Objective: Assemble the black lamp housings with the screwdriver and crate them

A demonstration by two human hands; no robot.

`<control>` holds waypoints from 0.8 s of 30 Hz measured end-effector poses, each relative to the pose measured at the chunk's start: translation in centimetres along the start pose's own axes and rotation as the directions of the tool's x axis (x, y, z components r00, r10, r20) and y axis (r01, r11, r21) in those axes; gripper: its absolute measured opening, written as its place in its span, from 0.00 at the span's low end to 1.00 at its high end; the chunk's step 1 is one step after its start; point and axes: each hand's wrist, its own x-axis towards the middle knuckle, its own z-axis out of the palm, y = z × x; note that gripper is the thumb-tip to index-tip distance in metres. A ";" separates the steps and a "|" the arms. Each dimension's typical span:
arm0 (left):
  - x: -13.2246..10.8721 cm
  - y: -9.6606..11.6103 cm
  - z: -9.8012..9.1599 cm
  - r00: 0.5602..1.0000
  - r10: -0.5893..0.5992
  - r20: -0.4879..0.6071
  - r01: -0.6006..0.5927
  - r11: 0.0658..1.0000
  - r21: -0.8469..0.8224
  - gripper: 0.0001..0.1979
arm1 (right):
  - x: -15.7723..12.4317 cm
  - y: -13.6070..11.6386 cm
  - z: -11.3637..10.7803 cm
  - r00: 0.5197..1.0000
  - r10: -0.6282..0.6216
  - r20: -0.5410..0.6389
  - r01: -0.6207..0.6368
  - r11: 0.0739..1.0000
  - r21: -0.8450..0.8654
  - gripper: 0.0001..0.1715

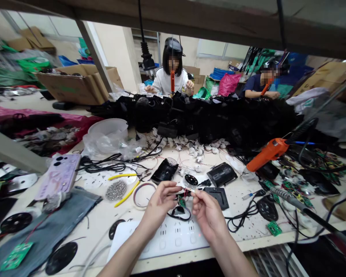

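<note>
Above the white power strip (177, 235), my left hand (160, 200) has its fingers curled inward; what they hold, if anything, is hidden. Facing it, my right hand (207, 209) is closed in a pinch, its fingertips close to thin red wires (186, 192). These wires run between the hands, near a small green circuit board (181, 201). Just beyond my fingertips sits a round motor part with a black slotted disc (190, 180). Around it lie an open black housing (165, 170), another black housing (222, 174) and a flat black cover (217, 197).
Yellow-handled pliers (127, 194) lie left beside a pile of small screws (115, 190) and a tape roll (144, 194). An orange electric screwdriver (266, 154) hangs right, above a soldering iron (291, 200). Black parts (219, 119) are heaped behind; two people (170, 79) sit beyond.
</note>
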 end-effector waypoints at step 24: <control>-0.3 0.0 0.1 0.973 -0.059 0.225 0.038 0.994 0.098 0.29 | -0.5 -1.2 2.2 0.989 -0.098 0.112 0.107 0.991 -0.078 0.17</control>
